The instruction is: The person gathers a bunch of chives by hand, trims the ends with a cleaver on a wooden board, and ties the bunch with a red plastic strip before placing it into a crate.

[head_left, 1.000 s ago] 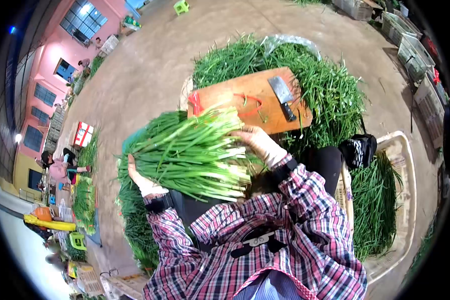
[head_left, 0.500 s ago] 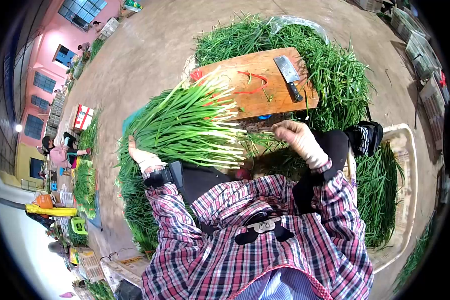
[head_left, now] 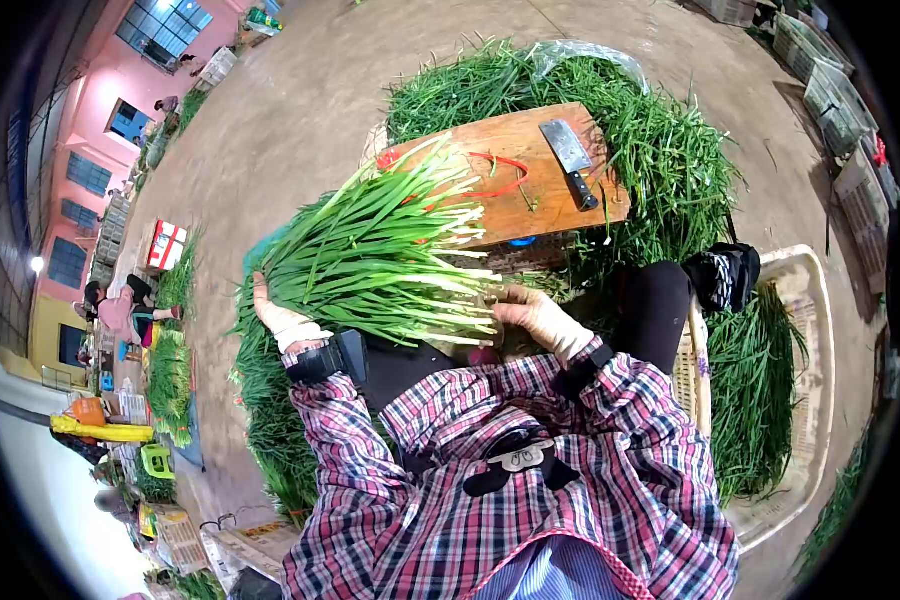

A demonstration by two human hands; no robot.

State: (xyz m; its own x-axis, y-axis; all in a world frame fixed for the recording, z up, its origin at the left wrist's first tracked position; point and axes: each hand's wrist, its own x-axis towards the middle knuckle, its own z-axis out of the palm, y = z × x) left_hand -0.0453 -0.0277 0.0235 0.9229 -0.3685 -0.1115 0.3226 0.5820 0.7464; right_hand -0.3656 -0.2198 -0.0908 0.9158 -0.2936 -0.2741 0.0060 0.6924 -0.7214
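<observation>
A large fanned bunch of garlic chives [head_left: 370, 260] lies across my lap, green leaves to the left and pale stalk ends to the right. My left hand [head_left: 278, 315] is closed round its leafy side, thumb on top and fingers hidden beneath. At the pale ends, my right hand [head_left: 537, 316] has its fingers pinched together on the stalk tips. Both hands wear light-coloured coverings. Just beyond the bunch is a wooden board [head_left: 515, 205], partly overlapped by the stalks. On it rest a cleaver [head_left: 570, 160] with a black handle and a red tie [head_left: 515, 180].
Heaped greens [head_left: 670, 170] surround the board's far and right sides, with a clear plastic sheet [head_left: 590, 55] on top. To my right stands a pale plastic crate [head_left: 820, 370] holding more greens. Another person [head_left: 125, 312] sits far left near a red-and-white box [head_left: 166, 245]. Crates [head_left: 840, 110] line the right edge.
My right hand has moved left and slightly down, from beside the bunch to its pale stalk ends. My left hand keeps its hold on the chives.
</observation>
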